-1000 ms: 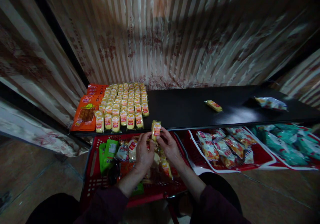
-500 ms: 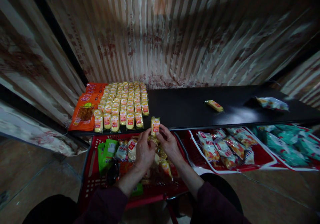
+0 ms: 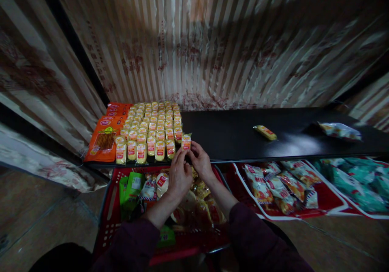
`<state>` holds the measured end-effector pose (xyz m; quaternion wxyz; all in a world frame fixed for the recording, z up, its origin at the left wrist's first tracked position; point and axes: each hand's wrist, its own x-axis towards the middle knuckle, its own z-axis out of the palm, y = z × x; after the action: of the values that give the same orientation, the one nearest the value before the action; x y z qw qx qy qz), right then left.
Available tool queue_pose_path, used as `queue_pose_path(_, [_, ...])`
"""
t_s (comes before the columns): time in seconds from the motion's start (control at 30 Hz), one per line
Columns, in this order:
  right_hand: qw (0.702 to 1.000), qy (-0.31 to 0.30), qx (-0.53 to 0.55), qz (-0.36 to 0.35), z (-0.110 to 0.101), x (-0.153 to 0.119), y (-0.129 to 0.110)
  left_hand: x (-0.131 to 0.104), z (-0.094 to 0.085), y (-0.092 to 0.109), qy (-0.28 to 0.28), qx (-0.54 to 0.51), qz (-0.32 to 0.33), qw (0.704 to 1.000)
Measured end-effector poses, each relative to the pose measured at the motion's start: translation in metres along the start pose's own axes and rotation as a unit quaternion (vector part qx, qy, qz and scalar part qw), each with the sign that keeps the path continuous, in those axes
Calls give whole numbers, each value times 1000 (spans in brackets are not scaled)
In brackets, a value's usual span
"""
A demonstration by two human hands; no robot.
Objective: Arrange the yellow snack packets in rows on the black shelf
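Note:
Both hands pinch one small yellow wrapped cake [image 3: 186,142] with a red and white label, upright at the front edge of the black shelf [image 3: 219,138]. My left hand [image 3: 180,173] has its fingers on the lower left of the pack, and my right hand [image 3: 201,162] grips its right side. Just left of it stand rows of the same yellow packs [image 3: 151,134]. Orange snack bags [image 3: 105,138] lie at the shelf's left end. Below my hands, a red basket [image 3: 114,207] holds green bags, round packs and more wrapped items.
A single yellow pack [image 3: 265,132] and a pale bag [image 3: 340,130] lie on the shelf to the right. Under the shelf edge at the right are red baskets with white rims, holding snack bags [image 3: 284,185] and teal bags [image 3: 358,183].
My hands have moved the pack forward and slightly left, from in front of the shelf edge to right beside the front row. The view has shifted slightly.

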<state>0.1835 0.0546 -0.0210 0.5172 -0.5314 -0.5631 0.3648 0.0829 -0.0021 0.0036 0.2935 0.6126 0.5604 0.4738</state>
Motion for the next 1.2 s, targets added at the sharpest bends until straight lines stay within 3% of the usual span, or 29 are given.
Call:
queue_pose_path(0.57, [986, -11, -153, -69, 7, 19, 15, 9, 9, -15, -5, -22, -15, 1000])
queue_pose_path(0.9, [974, -9, -222, -48, 9, 18, 13, 11, 12, -18, -6, 1, -11, 1000])
queue_pose_path(1.2, [967, -20, -240, -82, 12, 18, 14, 10, 16, -24, -2, -1, -7, 1000])
